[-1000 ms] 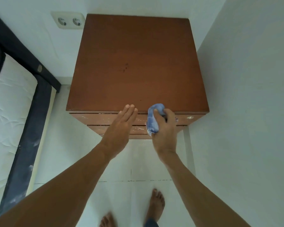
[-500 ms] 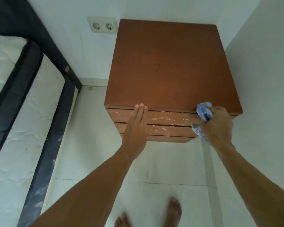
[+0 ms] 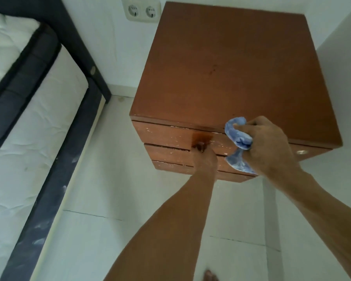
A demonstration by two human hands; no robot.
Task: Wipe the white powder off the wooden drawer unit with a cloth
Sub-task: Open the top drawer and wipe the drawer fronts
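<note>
The brown wooden drawer unit [image 3: 231, 67] stands in the corner, seen from above. White powder [image 3: 221, 148] speckles its drawer fronts. My right hand [image 3: 271, 147] grips a crumpled blue cloth [image 3: 238, 136] held against the right part of the top drawer front, just below the top edge. My left hand [image 3: 206, 159] reaches the drawer fronts, and its fingers close on a small dark knob [image 3: 200, 147] under a dark stain. The fingers themselves are mostly hidden behind the hand.
A bed with a white mattress [image 3: 28, 138] and dark frame [image 3: 55, 189] runs along the left. A double wall socket [image 3: 142, 11] sits behind the unit. A white wall [image 3: 349, 98] closes in on the right. My bare foot [image 3: 210, 276] stands on the tiled floor.
My left hand dropped from the top edge to the knob on the drawer front. My right hand with the cloth shifted a little left along the top drawer. The view moved closer.
</note>
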